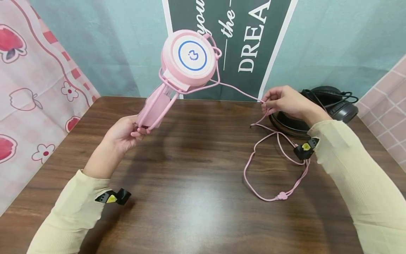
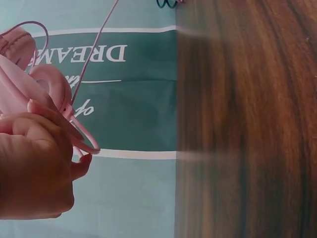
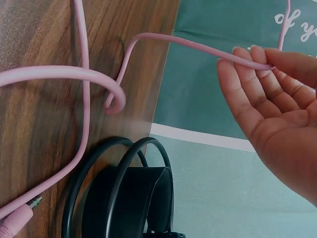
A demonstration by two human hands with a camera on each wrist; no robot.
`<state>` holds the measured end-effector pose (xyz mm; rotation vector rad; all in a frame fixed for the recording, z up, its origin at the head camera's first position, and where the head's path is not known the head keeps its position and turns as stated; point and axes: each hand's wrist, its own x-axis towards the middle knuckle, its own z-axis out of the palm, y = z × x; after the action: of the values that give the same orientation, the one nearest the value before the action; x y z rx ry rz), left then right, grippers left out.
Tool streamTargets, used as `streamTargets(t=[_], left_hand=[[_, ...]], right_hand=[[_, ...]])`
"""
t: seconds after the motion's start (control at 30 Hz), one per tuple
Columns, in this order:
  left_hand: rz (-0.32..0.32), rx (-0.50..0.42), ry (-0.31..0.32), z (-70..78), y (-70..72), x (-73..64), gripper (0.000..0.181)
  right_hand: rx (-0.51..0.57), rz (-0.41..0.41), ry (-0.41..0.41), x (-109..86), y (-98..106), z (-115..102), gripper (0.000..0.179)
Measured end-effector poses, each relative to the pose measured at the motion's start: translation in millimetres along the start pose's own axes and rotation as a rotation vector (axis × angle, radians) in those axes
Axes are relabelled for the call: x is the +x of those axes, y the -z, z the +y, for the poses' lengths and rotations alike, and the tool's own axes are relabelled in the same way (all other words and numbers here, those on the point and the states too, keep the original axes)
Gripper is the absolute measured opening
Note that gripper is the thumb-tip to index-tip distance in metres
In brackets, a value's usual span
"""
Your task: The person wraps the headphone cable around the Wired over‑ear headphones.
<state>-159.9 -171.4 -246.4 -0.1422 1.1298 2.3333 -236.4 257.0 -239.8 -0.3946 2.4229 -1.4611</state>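
Note:
My left hand (image 1: 125, 135) grips the headband end of pink headphones (image 1: 152, 106), holding them up over the left part of the table. One round ear cup (image 1: 192, 56) with a white face and blue ring points toward the head camera. Pink cable loops around the ear cups and the band. On the right, my right hand (image 1: 285, 102) pinches the pink cable (image 1: 241, 92) between thumb and fingertips, and it runs up to the headphones. The rest of the cable lies in a loose loop on the table, with a small splitter (image 1: 281, 196) on it.
Black headphones (image 1: 344, 109) with a black cord lie at the back right, under and behind the right forearm. A pink cable's metal-tipped plug (image 3: 34, 202) shows near them. The brown wooden table (image 1: 177, 218) meets a teal backdrop (image 1: 104, 53) bearing a lettered panel.

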Motion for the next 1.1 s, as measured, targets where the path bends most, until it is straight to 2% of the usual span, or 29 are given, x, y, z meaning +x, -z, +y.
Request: streamTargets(t=[0.13, 0.3, 0.43, 0.7, 0.9, 1.1], left_hand=[[0.029, -0.034, -0.009, -1.1, 1.2, 2.0, 0.027], [0.017, -0.106, -0.009, -2.0, 1.7, 4.9, 0.025], [0.057, -0.116, -0.021, -3.0, -0.4, 5.5, 0.021], [0.202, -0.05, -0.05, -5.9, -6.7, 4.3, 0.019], [0.237, -0.068, -0.057, -7.0, -6.9, 6.0, 0.016], [0.256, -0.058, -0.097, -8.4, -12.5, 6.7, 0.016]], right_hand=[[0.019, -0.031, 0.013, 0.2, -0.9, 2.4, 0.007], [0.045, -0.14, 0.046, -0.1, -1.3, 4.9, 0.003], [0.041, -0.204, 0.071, -1.2, -2.3, 6.2, 0.004], [-0.035, -0.178, 0.095, -4.3, -4.8, 6.6, 0.006], [-0.072, -0.167, 0.136, -5.5, -5.7, 2.8, 0.008], [-0.138, -0.149, 0.127, -5.6, -9.1, -2.6, 0.01]])
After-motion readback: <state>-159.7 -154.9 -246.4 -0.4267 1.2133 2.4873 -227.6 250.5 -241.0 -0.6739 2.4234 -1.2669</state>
